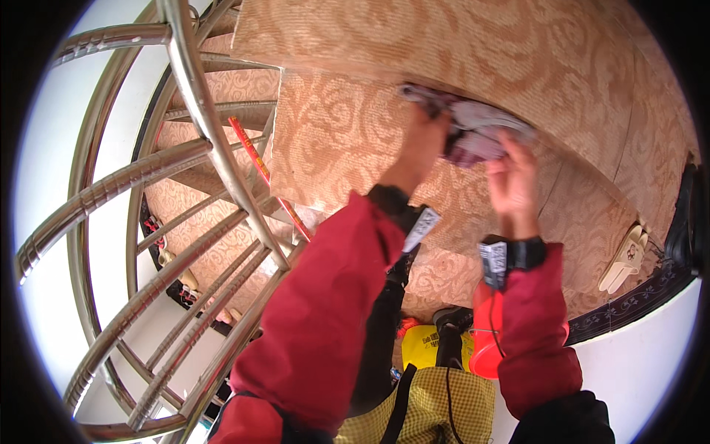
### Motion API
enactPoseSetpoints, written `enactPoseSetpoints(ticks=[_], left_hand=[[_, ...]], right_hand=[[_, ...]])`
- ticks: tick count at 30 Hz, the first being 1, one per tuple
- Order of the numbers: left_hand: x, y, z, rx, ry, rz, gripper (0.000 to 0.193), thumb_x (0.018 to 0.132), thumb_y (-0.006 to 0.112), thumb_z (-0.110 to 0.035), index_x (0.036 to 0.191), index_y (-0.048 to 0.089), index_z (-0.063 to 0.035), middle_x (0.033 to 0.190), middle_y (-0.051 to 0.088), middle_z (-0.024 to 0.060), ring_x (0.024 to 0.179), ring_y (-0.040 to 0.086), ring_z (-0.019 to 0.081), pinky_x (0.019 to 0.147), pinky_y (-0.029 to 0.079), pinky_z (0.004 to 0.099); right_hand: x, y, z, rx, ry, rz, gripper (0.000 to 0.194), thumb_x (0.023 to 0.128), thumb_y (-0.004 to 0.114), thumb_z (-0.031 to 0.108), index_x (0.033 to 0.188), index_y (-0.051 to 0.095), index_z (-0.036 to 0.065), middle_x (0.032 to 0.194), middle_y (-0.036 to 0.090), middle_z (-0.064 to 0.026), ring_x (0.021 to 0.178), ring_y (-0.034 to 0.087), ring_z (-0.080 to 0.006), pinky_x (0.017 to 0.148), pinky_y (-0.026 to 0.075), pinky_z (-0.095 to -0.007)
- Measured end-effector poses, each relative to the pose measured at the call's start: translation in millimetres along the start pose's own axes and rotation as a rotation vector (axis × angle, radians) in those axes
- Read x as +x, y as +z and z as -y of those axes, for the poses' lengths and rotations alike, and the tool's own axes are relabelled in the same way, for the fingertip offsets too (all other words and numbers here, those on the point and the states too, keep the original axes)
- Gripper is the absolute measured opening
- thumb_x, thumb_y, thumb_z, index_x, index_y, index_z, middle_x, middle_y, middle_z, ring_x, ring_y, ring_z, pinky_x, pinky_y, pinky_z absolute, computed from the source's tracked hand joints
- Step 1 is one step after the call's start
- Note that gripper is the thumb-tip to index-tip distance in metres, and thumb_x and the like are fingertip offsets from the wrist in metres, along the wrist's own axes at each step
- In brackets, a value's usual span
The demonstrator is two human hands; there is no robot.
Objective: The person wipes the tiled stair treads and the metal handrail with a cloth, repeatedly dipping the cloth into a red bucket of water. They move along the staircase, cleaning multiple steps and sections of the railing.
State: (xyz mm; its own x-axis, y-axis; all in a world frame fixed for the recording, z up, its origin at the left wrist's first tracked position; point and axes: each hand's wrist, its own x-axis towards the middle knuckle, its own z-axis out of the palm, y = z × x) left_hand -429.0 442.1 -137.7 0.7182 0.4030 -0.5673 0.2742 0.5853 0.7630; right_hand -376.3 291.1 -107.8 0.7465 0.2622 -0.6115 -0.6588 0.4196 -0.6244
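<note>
A crumpled grey and mauve cloth (488, 125) with dark patches lies on a carpeted stair tread (333, 127), against the foot of the step above. My left hand (424, 139) grips its left part, the fingers partly hidden in the folds and blurred. My right hand (513, 177) is at the cloth's right side, palm turned up, with fingertips touching the fabric. Blur hides whether those fingers pinch it. Red sleeves and black wrist straps cover both forearms.
A curved stainless steel railing (205, 111) runs along the left, with a red strip (269, 177) bearing writing beside it. Cream slippers (624, 258) and a dark shoe (685, 216) are at right. Below stand a red bucket (485, 361) and a yellow object (419, 344). Several shoes (186, 277) lie beyond the railing.
</note>
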Motion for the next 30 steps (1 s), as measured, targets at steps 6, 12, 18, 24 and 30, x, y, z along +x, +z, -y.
enactPoseSetpoints(ticks=[6,12,18,24,30], left_hand=[[-23.0,139.4,63.6,-0.172,-0.220,0.258,0.031,0.092,0.058,-0.008,0.121,0.047,-0.0043,0.103,0.057,0.0048,0.085,0.058,0.0176,0.074,0.051,0.0320],[-31.0,170.0,73.5,-0.032,-0.066,0.489,0.022,0.085,0.064,-0.015,0.102,0.062,-0.0007,0.092,0.064,0.0057,0.084,0.061,0.0194,0.076,0.050,0.0361],[-39.3,134.9,47.3,0.832,0.346,0.388,0.047,0.084,0.058,-0.001,0.130,0.055,-0.0096,0.109,0.064,0.0167,0.101,0.062,0.0301,0.086,0.050,0.0372],[-78.1,58.8,83.4,1.233,0.495,0.349,0.066,0.078,0.058,0.003,0.139,0.048,-0.0212,0.121,0.053,0.0244,0.103,0.059,0.0425,0.085,0.051,0.0476],[-141.1,1.5,87.1,1.718,0.269,0.465,0.068,0.076,0.059,0.005,0.140,0.046,-0.0155,0.130,0.045,0.0266,0.113,0.052,0.0450,0.091,0.048,0.0481]], right_hand=[[-15.7,-134.7,111.7,-0.074,-0.346,-0.144,0.021,0.088,0.061,0.006,0.108,0.062,0.002,0.106,0.067,-0.0093,0.097,0.066,-0.0201,0.087,0.052,-0.0340],[1.2,-220.6,156.2,-0.910,-0.709,-0.700,0.039,0.086,0.061,0.017,0.120,0.052,-0.001,0.112,0.060,-0.0204,0.105,0.060,-0.0327,0.089,0.049,-0.0435],[34.0,-257.5,131.6,-1.642,-0.362,-1.093,0.059,0.084,0.059,0.034,0.131,0.048,0.001,0.131,0.046,-0.0271,0.124,0.040,-0.0479,0.097,0.040,-0.0513],[-1.6,-179.9,82.5,-2.438,-0.355,-0.420,0.040,0.088,0.051,0.020,0.123,0.061,0.004,0.138,0.044,-0.0233,0.133,0.033,-0.0394,0.103,0.031,-0.0515],[-44.5,-141.3,29.5,-1.839,-1.123,0.792,0.040,0.086,0.053,0.017,0.124,0.058,0.011,0.140,0.044,-0.0090,0.127,0.043,-0.0318,0.107,0.036,-0.0458]])
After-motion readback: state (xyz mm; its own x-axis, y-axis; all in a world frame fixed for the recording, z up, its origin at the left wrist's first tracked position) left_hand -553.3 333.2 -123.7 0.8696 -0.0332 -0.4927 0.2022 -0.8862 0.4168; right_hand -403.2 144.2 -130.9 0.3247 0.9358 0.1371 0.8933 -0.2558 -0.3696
